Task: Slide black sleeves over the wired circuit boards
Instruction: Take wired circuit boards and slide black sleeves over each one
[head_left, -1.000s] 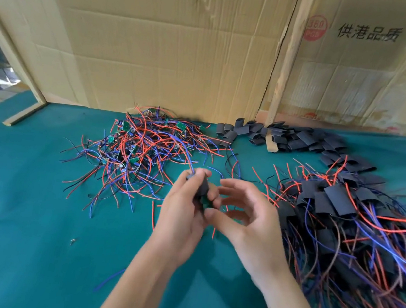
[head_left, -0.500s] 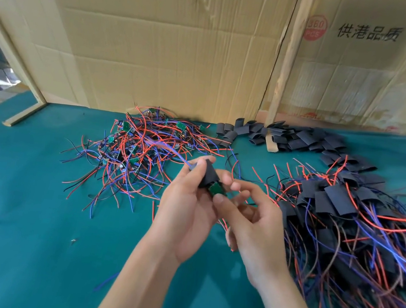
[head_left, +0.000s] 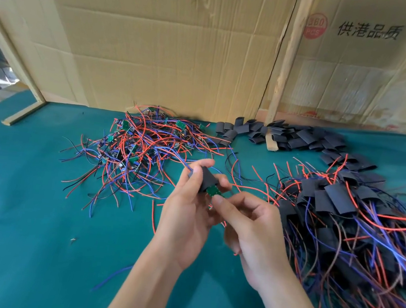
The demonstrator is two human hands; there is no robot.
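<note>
sleeve: black sleeve (head_left: 205,180) pinched in left hand (head_left: 189,214), mid-worktop, long axis far-left to near-right
board: green circuit board (head_left: 213,191) half out at near-right mouth
right hand (head_left: 249,227): fingers (head_left: 218,202) touching board, nearer it; grip unclear

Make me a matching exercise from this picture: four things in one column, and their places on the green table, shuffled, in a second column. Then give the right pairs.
Things
1. pile of empty black sleeves
2. pile of bare wired boards
3. pile of sleeved boards
4. green circuit board

Places
A. at the right, beside the right hand
B. far back, against the cardboard
C. between both hands, sticking out of a black sleeve that the left hand holds
D. left of centre, beyond the left hand

Pairs: 1-B, 2-D, 3-A, 4-C
</note>
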